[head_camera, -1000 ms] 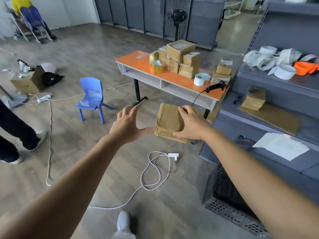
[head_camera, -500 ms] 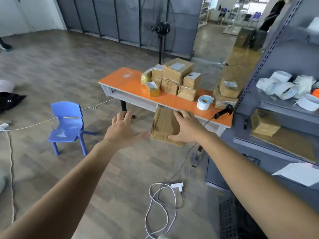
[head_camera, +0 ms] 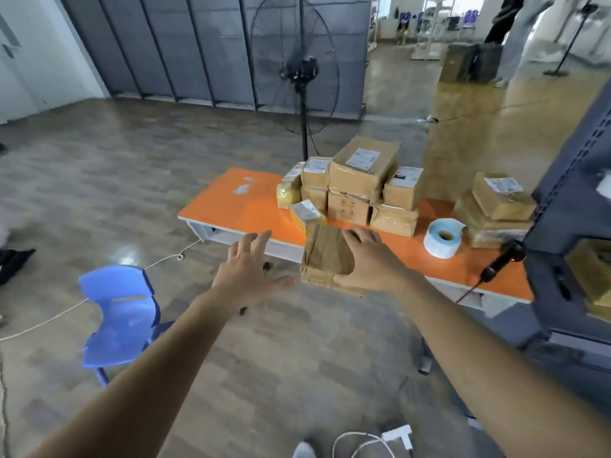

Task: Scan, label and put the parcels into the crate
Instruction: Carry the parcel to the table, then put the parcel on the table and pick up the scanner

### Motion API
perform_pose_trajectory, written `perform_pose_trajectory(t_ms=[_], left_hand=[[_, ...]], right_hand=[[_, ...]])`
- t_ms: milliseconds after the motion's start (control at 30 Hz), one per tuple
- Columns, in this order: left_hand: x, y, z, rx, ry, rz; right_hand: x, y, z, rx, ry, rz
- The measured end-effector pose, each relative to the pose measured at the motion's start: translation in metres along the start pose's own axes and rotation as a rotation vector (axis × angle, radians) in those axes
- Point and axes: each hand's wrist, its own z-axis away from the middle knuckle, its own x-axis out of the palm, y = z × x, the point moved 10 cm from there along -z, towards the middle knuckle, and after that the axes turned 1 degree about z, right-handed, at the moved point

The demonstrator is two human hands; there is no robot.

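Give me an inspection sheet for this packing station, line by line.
Surface: orange table, left part bare.
Job's things: parcel in the right hand; stacked parcels; label roll; scanner at the table's right end.
Clutter: second parcel pile.
Grippers: right hand grips the parcel; left hand open beside it.
Cables: white cord on the floor.
Surroundings: blue chair, fan, shelving.

Single head view, angled forward-down, orange table (head_camera: 238, 206) near
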Motion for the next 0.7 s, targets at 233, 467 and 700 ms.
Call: perform_pose_trajectory(t_ms=[233, 467, 700], left_hand=[[0.033, 0.019, -0.124, 0.139, -0.140, 0.010], [0.096, 0.047, -0.204, 0.258, -0.284, 0.063], [0.152, 0.071, -0.288, 0.377, -0.391, 0.055]], right_hand=[[0.013, 0.068, -0.073, 0.133, -0.052, -0.094], [0.034, 0.127, -0.108, 0.268, -0.085, -0.156], [0.063, 0.172, -0.157, 0.389, -0.136, -0.112]])
